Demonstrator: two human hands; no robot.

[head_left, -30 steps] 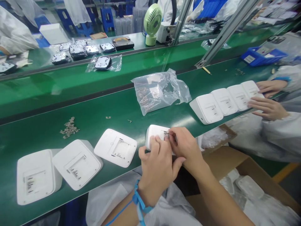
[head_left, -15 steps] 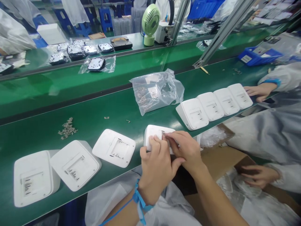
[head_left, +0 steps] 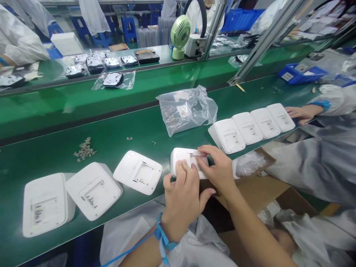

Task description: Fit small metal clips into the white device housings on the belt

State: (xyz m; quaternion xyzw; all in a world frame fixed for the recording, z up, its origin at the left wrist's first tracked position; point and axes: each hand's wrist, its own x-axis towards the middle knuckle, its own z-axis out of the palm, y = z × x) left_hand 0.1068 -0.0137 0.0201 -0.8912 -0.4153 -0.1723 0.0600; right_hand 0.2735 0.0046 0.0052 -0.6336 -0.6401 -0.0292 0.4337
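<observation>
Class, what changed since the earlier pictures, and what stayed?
The right hand has loosened its pinch, fingers now apart on the white casing. The row of four casings has slid left, and one co-worker's hand has left it. The left hand stayed on the casing; the metal pieces lie unmoved.

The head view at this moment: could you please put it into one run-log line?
left hand: on white housing | right hand: touching same housing | nearby: small metal parts, plastic bag
</observation>
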